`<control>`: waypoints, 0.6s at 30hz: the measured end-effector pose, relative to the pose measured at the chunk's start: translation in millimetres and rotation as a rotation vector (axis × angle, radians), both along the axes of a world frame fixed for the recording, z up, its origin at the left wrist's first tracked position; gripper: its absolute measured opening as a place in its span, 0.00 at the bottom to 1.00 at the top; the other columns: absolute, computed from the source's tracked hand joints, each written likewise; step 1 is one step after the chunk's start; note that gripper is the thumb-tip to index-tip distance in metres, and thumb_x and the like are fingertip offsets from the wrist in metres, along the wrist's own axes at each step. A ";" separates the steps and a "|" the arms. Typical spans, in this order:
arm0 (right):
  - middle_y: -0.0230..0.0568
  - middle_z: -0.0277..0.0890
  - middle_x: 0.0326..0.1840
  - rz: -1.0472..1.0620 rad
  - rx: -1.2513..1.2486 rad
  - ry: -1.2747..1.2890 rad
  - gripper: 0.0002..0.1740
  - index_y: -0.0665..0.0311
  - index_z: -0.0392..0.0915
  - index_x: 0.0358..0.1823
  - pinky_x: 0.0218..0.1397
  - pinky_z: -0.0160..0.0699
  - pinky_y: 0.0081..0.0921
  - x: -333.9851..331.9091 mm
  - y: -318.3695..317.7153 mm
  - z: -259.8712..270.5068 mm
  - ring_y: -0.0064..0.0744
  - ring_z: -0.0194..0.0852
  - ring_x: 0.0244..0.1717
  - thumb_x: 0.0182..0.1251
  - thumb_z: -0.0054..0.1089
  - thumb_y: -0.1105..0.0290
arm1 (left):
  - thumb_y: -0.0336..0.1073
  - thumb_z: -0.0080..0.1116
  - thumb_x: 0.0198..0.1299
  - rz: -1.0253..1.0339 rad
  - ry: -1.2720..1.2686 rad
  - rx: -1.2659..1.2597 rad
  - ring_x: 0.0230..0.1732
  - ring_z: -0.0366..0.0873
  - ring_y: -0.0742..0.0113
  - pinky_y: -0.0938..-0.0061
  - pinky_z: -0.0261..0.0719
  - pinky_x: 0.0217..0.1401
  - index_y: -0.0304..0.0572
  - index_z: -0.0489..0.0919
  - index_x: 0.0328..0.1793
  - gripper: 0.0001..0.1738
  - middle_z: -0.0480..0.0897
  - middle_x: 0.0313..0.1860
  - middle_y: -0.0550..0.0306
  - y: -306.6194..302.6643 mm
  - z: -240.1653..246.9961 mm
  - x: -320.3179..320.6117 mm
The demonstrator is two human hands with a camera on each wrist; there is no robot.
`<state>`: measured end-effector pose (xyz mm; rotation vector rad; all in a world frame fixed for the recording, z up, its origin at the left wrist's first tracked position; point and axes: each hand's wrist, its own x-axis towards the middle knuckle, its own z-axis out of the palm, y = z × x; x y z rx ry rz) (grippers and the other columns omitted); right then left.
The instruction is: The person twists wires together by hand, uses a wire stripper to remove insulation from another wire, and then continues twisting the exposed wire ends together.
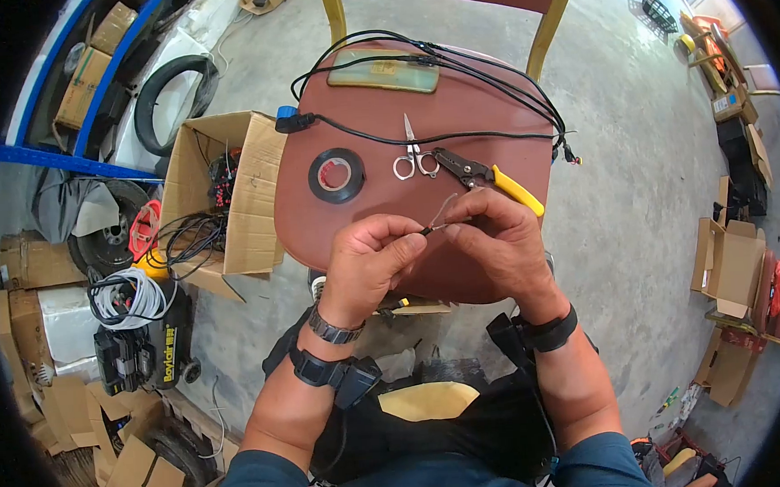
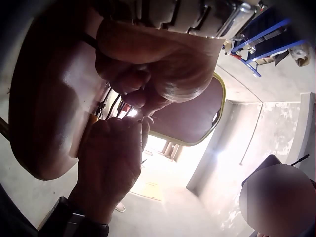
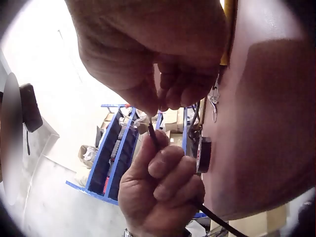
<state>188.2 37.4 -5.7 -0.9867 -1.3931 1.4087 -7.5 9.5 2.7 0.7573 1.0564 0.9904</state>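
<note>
My left hand (image 1: 369, 267) grips a black cable (image 3: 152, 132) close to its stripped end, with its tail trailing out below the fist in the right wrist view. Thin wire strands (image 1: 445, 208) stick out of that end. My right hand (image 1: 501, 251) pinches the strands between thumb and forefinger, just beside the left fingertips. Both hands are over the front of a reddish-brown chair seat (image 1: 319, 234). Beyond them lie small scissors (image 1: 409, 130), a wire stripper with a yellow handle (image 1: 518, 191) and a roll of black tape (image 1: 338, 196).
A looped black cord with a blue plug (image 1: 292, 120) crosses the back of the seat over a pale green flat case (image 1: 372, 75). Left of the chair stands an open cardboard box (image 1: 258, 175) with cables inside. A black machine (image 1: 153, 348) carries a white hose coil.
</note>
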 end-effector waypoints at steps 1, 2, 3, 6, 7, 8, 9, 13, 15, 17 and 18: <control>0.33 0.80 0.39 0.000 0.023 -0.020 0.07 0.67 0.80 0.39 0.48 0.74 0.20 0.0 0.2 1.6 0.21 0.76 0.42 0.59 0.63 0.81 | 0.29 0.64 0.62 -0.003 0.010 -0.001 0.21 0.70 0.82 0.88 0.62 0.18 0.36 0.81 0.47 0.08 0.80 0.27 0.65 0.0 0.3 0.2; 0.33 0.80 0.38 0.000 0.045 -0.039 0.07 0.67 0.80 0.39 0.47 0.74 0.20 -0.2 0.3 3.4 0.21 0.76 0.42 0.59 0.63 0.81 | 0.29 0.64 0.62 0.001 0.011 0.007 0.21 0.70 0.82 0.88 0.62 0.19 0.36 0.81 0.47 0.08 0.80 0.27 0.65 -0.2 0.3 0.7; 0.33 0.79 0.38 -0.001 0.066 -0.058 0.07 0.67 0.80 0.39 0.46 0.74 0.20 -0.2 0.0 4.5 0.21 0.76 0.42 0.59 0.63 0.81 | 0.29 0.64 0.62 0.005 0.011 0.014 0.21 0.70 0.82 0.88 0.62 0.19 0.36 0.81 0.46 0.08 0.80 0.27 0.65 -0.4 0.3 1.6; 0.33 0.78 0.36 -0.017 0.135 -0.111 0.07 0.67 0.80 0.37 0.44 0.74 0.21 -0.5 -0.5 5.7 0.23 0.76 0.40 0.58 0.62 0.82 | 0.28 0.63 0.62 -0.008 0.053 0.032 0.21 0.70 0.83 0.88 0.62 0.19 0.36 0.81 0.46 0.08 0.80 0.27 0.65 -0.1 3.0 3.0; 0.34 0.78 0.36 -0.016 0.170 -0.130 0.07 0.67 0.80 0.37 0.44 0.74 0.21 -0.5 -0.1 6.2 0.24 0.76 0.40 0.57 0.62 0.82 | 0.28 0.63 0.62 -0.016 0.074 0.037 0.21 0.70 0.83 0.88 0.62 0.19 0.36 0.81 0.46 0.07 0.80 0.27 0.66 0.0 3.7 3.0; 0.35 0.78 0.35 -0.016 0.205 -0.148 0.07 0.67 0.80 0.37 0.43 0.74 0.22 -0.5 0.5 6.6 0.25 0.76 0.39 0.57 0.62 0.82 | 0.28 0.63 0.62 -0.028 0.100 0.048 0.21 0.70 0.83 0.88 0.62 0.20 0.36 0.81 0.46 0.07 0.80 0.27 0.66 -0.2 3.0 2.6; 0.35 0.78 0.35 -0.015 0.241 -0.167 0.07 0.67 0.80 0.36 0.43 0.74 0.22 -0.4 1.2 7.1 0.26 0.76 0.39 0.56 0.62 0.82 | 0.28 0.63 0.62 -0.041 0.125 0.060 0.22 0.70 0.83 0.88 0.62 0.20 0.36 0.81 0.46 0.07 0.80 0.27 0.66 -0.2 1.6 2.2; 0.37 0.78 0.35 -0.011 0.245 -0.199 0.07 0.68 0.79 0.35 0.43 0.75 0.24 1.0 2.3 7.7 0.29 0.77 0.39 0.54 0.62 0.83 | 0.29 0.64 0.62 -0.043 0.136 0.043 0.22 0.70 0.84 0.88 0.63 0.21 0.35 0.82 0.45 0.08 0.80 0.26 0.66 -0.3 1.4 2.3; 0.38 0.78 0.35 -0.006 0.228 -0.169 0.07 0.69 0.79 0.35 0.43 0.76 0.24 1.8 3.9 6.3 0.30 0.78 0.38 0.54 0.62 0.84 | 0.29 0.64 0.61 -0.017 0.124 0.051 0.22 0.70 0.84 0.88 0.62 0.20 0.35 0.82 0.45 0.08 0.80 0.26 0.66 0.4 0.6 2.1; 0.38 0.78 0.35 -0.026 0.230 -0.187 0.07 0.69 0.79 0.35 0.43 0.76 0.24 3.8 4.3 6.3 0.31 0.78 0.39 0.54 0.63 0.83 | 0.29 0.64 0.61 -0.011 0.123 0.053 0.21 0.69 0.84 0.88 0.62 0.19 0.35 0.82 0.45 0.08 0.79 0.26 0.65 1.1 0.7 1.1; 0.38 0.79 0.35 -0.036 0.232 -0.196 0.07 0.69 0.79 0.34 0.43 0.76 0.24 4.3 4.6 6.5 0.31 0.78 0.39 0.53 0.63 0.83 | 0.29 0.64 0.61 -0.018 0.129 0.052 0.21 0.69 0.83 0.88 0.61 0.19 0.35 0.82 0.45 0.08 0.79 0.26 0.65 1.7 1.8 -0.3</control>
